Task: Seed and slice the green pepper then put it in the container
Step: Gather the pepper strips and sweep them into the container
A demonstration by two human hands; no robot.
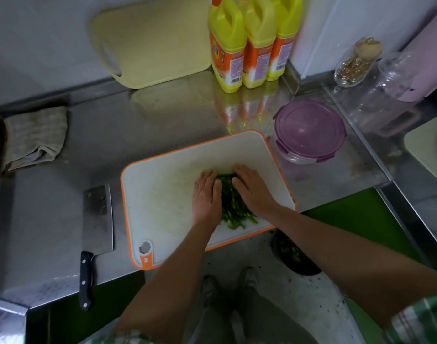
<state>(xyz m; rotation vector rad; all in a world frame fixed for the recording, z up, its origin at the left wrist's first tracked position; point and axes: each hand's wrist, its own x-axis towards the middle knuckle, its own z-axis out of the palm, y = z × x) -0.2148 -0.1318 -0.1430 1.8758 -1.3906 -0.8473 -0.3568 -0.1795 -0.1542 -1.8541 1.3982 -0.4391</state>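
1. Green pepper strips (231, 207) lie in one long heap on the near right part of the white, orange-rimmed cutting board (162, 194), the heap's near end close to the board's front edge.
2. Left hand (207, 194) and right hand (253, 192) flank the heap. Fingers are straight and held together, and the palms are set against its two sides. Neither hand pinches anything.
3. Handling, as a judgement: the strips are light, limp and damp, loose from one another and likely to slide or spill from a one-handed grab. Best hold is both flat hands squeezing the heap from its sides and scooping under. Strays at the near end may be left behind.
4. Cleaver (97, 219) lies flat on the steel counter (162, 120) just left of the board, untouched, its black handle toward the person.
5. Container (309, 130), clear with a purple clip lid, stands just beyond the board's far right corner. The lid is on and must come off before loading.
6. Three yellow bottles (252, 43) stand at the back wall. They carry orange labels and a barcode, but the writing is too small to read. No other text is legible.
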